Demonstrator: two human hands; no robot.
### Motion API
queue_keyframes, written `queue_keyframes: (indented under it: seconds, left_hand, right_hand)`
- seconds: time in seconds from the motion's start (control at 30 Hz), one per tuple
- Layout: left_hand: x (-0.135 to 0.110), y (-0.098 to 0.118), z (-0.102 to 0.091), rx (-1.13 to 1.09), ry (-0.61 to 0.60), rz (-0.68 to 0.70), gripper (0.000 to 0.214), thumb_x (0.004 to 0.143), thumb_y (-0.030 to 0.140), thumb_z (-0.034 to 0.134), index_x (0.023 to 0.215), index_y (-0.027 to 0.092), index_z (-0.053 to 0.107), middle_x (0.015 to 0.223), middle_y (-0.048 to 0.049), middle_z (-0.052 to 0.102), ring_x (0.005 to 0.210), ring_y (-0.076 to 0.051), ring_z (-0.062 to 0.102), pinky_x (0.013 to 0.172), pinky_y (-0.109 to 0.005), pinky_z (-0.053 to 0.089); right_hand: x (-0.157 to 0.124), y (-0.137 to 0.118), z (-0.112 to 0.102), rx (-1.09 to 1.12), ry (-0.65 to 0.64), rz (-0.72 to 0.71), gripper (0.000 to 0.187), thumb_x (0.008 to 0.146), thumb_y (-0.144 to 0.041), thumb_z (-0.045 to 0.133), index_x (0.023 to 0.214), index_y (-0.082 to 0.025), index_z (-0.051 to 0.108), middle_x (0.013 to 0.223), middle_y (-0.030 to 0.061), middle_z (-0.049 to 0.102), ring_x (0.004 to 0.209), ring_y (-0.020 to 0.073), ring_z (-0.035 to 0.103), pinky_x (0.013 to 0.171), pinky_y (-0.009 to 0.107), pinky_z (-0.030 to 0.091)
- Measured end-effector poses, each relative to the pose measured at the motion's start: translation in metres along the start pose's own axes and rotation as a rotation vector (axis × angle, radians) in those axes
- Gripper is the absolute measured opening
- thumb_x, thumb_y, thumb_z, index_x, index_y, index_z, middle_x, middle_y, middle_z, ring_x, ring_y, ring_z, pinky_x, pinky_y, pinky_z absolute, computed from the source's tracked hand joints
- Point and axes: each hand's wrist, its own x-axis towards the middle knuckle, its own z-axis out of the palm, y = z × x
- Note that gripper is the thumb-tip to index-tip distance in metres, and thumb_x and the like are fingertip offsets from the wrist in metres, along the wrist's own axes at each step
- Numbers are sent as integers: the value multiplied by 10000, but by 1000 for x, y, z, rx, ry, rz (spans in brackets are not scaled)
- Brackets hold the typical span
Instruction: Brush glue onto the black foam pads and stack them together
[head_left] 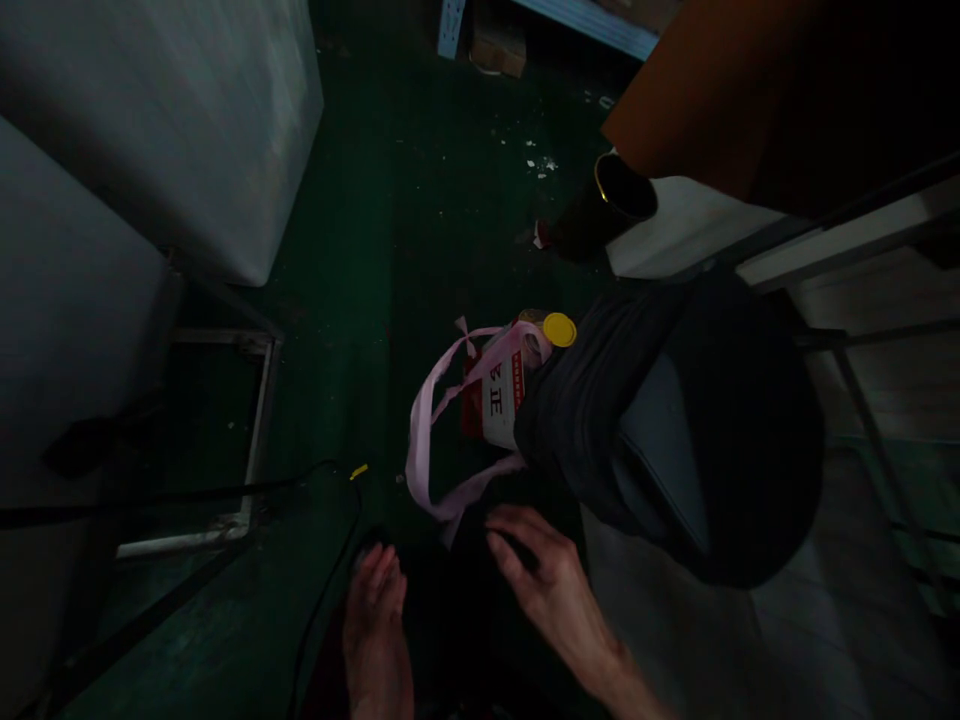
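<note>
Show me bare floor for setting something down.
Bare green floor shows between the metal frame and pink ribbon, beyond the yellow tag, and farther off between the pale block and dark bin. Right of the ribbon is crowded: red-white container, yellow-lidded jar, dark bundle.

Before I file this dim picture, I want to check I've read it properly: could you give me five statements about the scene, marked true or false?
1. A pink strip crosses the red-and-white package. True.
2. The round lid is blue. False: the round lid is yellow.
3. The left hand grips the strip. False: it is apart from it.
4. The right hand is nearer the package than the left. True.
5. The floor is white. False: the floor is green.
</note>
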Motion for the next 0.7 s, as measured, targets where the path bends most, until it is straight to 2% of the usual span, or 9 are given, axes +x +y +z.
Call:
queue_keyframes:
  seconds: [0.03, 0.1, 0.17, 0.23, 0.3, 0.37, 0.43, 0.57, 0.7]
  left_hand:
    - [0, -1, 1, 5, -16, -12, 388, 533, 331, 746, 880, 216, 615, 1025, -22, 608, 1085, -228, 506, 934, -359, 379]
    - [0, -3, 1, -4, -51, -32, 389, 543, 349, 741, 886, 207, 624, 1038, -37, 613, 1073, -229, 518, 913, -360, 395]
    - [0, -5, -1, -35, -74, -35, 379, 541, 364, 738, 868, 202, 638, 1032, -40, 625, 1052, -223, 536, 898, -352, 413]
    - [1, -6, -3, -49, -74, -45, 358, 525, 342, 743, 840, 198, 650, 1012, -35, 638, 1044, -224, 548, 903, -357, 420]
    - [2, -7, -5, -38, -58, -67, 330, 517, 299, 741, 817, 193, 654, 1000, -36, 646, 1065, -235, 545, 931, -376, 410]
    - [3, -8, -7, -30, -48, -93, 294, 537, 270, 723, 812, 191, 653, 1013, -45, 645, 1089, -246, 537, 968, -404, 388]
    - [3, -8, -9, -32, -71, -103, 270, 576, 263, 697, 833, 191, 654, 1050, -55, 634, 1108, -250, 527, 998, -420, 364]
    - [2, -6, -12, -39, -95, -120, 252, 617, 239, 661, 862, 183, 654, 1084, -71, 622, 1125, -249, 520, 1014, -418, 357]
    - [-2, -1, -8, -67, -90, -152, 257, 588, 231, 677, 838, 176, 664, 1066, -72, 632, 1134, -257, 514, 1021, -421, 349]
  right_hand:
    - [14, -22, -5, -125, 4, -153, 260, 821, -207, 537, 1061, -245, 632, 1102, 56, 620, 1043, 207, 545, 908, 360, 447]
    - [56, -55, -18, -332, 143, -359, 348, 832, -153, 473, 1166, -195, 561, 1227, 102, 537, 1176, 238, 438, 997, 435, 369]
    - [109, -71, -30, -474, 236, -411, 434, 815, -111, 421, 1246, -124, 474, 1329, 147, 431, 1254, 290, 327, 1027, 530, 281]
    - [158, -74, -37, -584, 319, -343, 480, 784, -67, 396, 1261, -101, 441, 1322, 162, 426, 1234, 321, 324, 987, 593, 267]
    - [191, -71, -35, -715, 340, -140, 489, 768, -47, 400, 1255, -76, 435, 1282, 186, 454, 1200, 328, 353, 944, 565, 324]
    - [207, -65, -30, -791, 326, 52, 480, 755, -25, 406, 1227, -88, 471, 1268, 185, 474, 1181, 316, 380, 915, 510, 368]
    - [212, -59, -25, -803, 315, 137, 455, 749, -8, 400, 1168, -123, 537, 1279, 162, 479, 1166, 299, 408, 907, 469, 378]
    - [217, -50, -25, -752, 315, 127, 412, 761, -1, 366, 1043, -131, 636, 1118, 134, 590, 1046, 250, 518, 863, 365, 398]
    - [214, -43, -19, -676, 315, 108, 406, 773, -18, 352, 1065, -88, 625, 977, 125, 633, 932, 210, 572, 793, 293, 414]
